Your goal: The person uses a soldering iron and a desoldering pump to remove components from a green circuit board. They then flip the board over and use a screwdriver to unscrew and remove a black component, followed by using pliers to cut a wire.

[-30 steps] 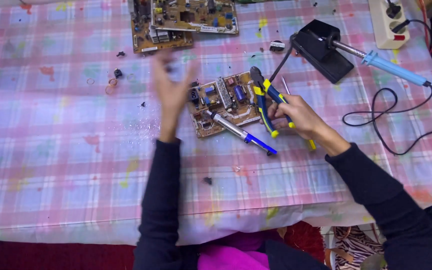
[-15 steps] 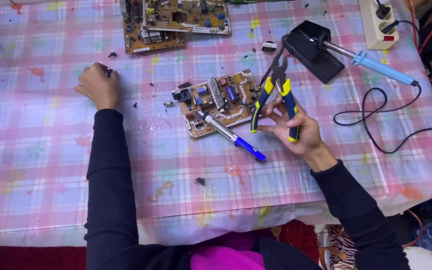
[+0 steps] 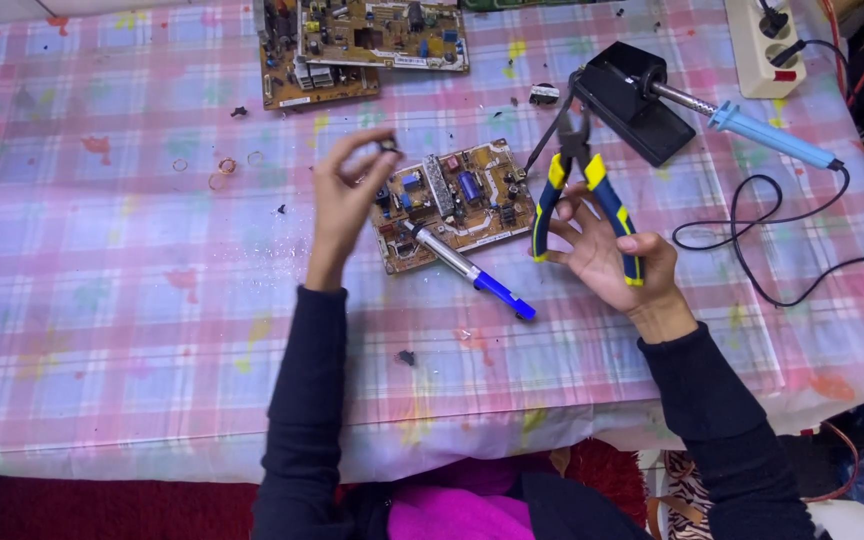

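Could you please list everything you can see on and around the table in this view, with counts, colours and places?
Brown circuit board with small components: one, table centre, between the hands.
Silver desoldering pump with blue end: one, lying across that board's near edge.
Larger brown circuit boards: two, overlapping, far edge.
Black soldering iron stand: one, far right.
Blue-handled soldering iron: one, resting in the stand, black cord looping right.
White power strip: one, far right corner.
Pink plaid tablecloth: one, covering the table.
Blue-and-yellow-handled pliers: one, in the right hand.
Small dark component: one, pinched by the left fingertips.
Left hand: raised, black sleeve.
Right hand: black sleeve.
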